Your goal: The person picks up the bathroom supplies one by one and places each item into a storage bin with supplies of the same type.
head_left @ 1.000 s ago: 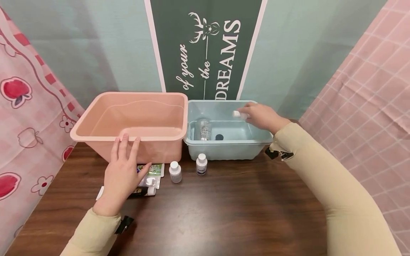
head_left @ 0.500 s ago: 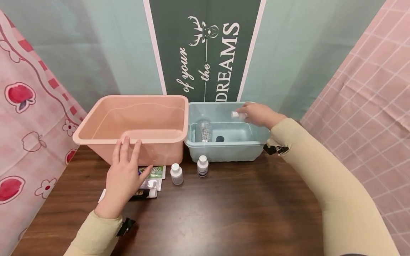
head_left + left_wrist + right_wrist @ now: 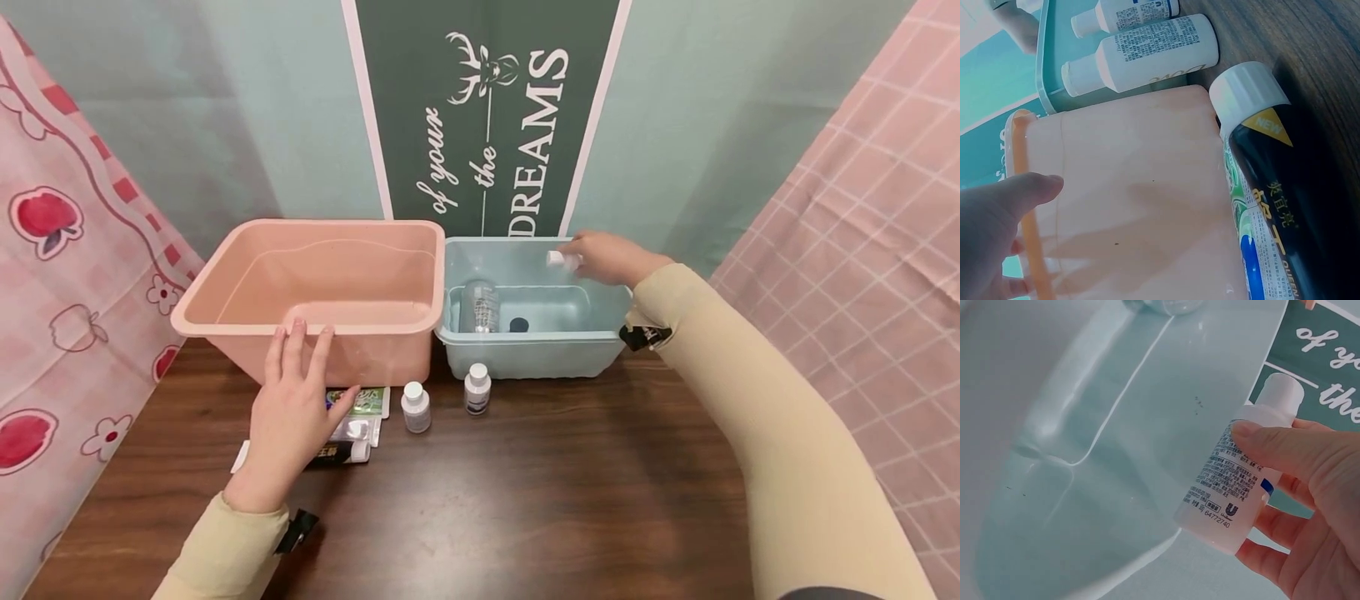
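My right hand (image 3: 611,257) grips a small white-capped bottle (image 3: 1229,475) over the blue bin (image 3: 532,343); in the right wrist view the thumb lies across its printed label. A clear bottle (image 3: 480,307) lies inside that bin at the left. My left hand (image 3: 292,417) rests its fingertips on the front rim of the pink bin (image 3: 375,330), fingers spread and fairly straight. Two white-capped bottles (image 3: 416,408) (image 3: 477,390) stand on the table before the bins. By the left hand lie a black tube (image 3: 337,452) and a green packet (image 3: 367,402), partly hidden.
The two bins stand side by side at the back of the brown table (image 3: 525,500). Behind them hangs a green cloth (image 3: 300,108) with lettering. A fruit-patterned pink cloth (image 3: 45,333) hangs at the left, a checked pink one (image 3: 862,250) at the right.
My right hand has risen slightly toward the blue bin's back rim, still gripping the bottle. The left hand stays on the pink rim. The head view has shifted a little.
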Tool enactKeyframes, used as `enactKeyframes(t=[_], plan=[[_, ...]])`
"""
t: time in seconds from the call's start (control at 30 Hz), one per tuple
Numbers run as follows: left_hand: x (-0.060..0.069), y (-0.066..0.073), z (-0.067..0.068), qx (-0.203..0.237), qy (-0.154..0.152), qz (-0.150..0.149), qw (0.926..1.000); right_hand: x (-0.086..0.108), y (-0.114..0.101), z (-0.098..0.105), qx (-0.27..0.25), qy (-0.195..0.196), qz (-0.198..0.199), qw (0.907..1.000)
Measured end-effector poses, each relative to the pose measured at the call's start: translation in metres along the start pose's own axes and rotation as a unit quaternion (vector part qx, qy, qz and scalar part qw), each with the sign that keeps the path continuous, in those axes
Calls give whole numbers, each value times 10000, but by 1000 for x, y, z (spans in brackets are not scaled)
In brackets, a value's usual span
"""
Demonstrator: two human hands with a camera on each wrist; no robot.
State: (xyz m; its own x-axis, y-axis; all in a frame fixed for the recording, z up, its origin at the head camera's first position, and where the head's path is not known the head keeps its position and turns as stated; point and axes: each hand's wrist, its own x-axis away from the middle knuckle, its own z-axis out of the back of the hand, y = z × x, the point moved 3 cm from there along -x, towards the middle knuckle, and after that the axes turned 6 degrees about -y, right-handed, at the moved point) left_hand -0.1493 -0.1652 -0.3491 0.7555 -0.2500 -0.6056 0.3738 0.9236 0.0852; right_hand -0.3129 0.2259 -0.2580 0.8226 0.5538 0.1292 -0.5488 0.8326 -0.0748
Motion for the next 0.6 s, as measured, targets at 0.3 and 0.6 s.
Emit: enactKeyframes(t=[0.3,0.6], plan=[[-5,1,-3,14,-29,-66,10000,-3,8,5,-23,-112,-273,9996],[0,-1,-2,-26,-63,57,10000,-16,12,-5,26,-187,-188,9996]])
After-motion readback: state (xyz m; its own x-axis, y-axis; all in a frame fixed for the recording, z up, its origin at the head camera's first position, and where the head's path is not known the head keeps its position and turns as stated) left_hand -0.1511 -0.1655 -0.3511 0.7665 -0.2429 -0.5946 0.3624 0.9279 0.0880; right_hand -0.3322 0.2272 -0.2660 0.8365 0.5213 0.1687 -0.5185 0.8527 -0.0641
